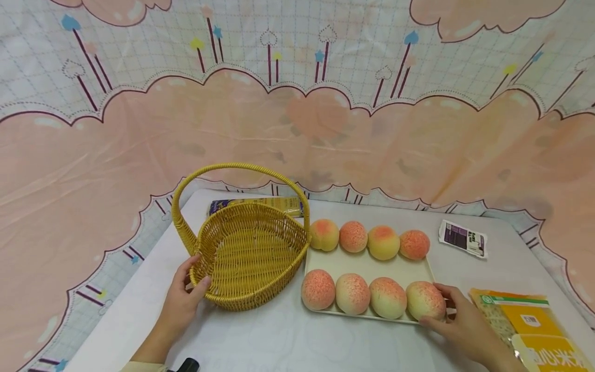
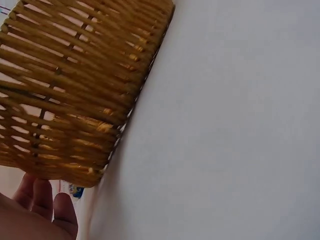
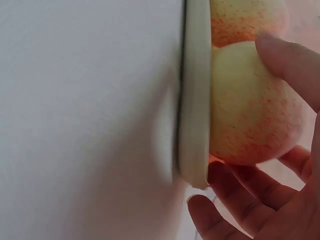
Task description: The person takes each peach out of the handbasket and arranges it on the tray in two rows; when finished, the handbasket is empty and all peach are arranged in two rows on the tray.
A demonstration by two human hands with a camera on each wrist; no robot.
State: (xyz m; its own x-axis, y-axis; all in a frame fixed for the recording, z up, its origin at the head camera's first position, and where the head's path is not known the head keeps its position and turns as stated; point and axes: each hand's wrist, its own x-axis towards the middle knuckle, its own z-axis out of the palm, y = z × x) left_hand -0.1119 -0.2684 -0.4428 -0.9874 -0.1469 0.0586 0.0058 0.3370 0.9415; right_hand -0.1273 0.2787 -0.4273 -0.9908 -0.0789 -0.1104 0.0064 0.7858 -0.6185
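Observation:
A yellow woven basket (image 1: 253, 253) with a tall arched handle stands on the table's left side, and only its woven bottom shows inside. My left hand (image 1: 183, 297) grips its left rim, thumb over the edge. In the left wrist view, fingertips (image 2: 42, 200) show at the basket's wall (image 2: 75, 90). Right of it, a cream tray (image 1: 362, 264) bears two rows of peaches. My right hand (image 1: 465, 325) holds the front row's rightmost peach (image 1: 424, 299) between thumb and fingers. The right wrist view shows that peach (image 3: 250, 105) low against the tray's edge (image 3: 195, 100).
Behind the basket lies a yellow-and-blue packet (image 1: 290, 205). A small white-and-purple sachet (image 1: 462, 238) is at the back right. An orange-and-yellow food bag (image 1: 534, 325) lies by my right forearm. A patterned curtain (image 1: 297, 134) hangs behind the white-covered table (image 1: 260, 341).

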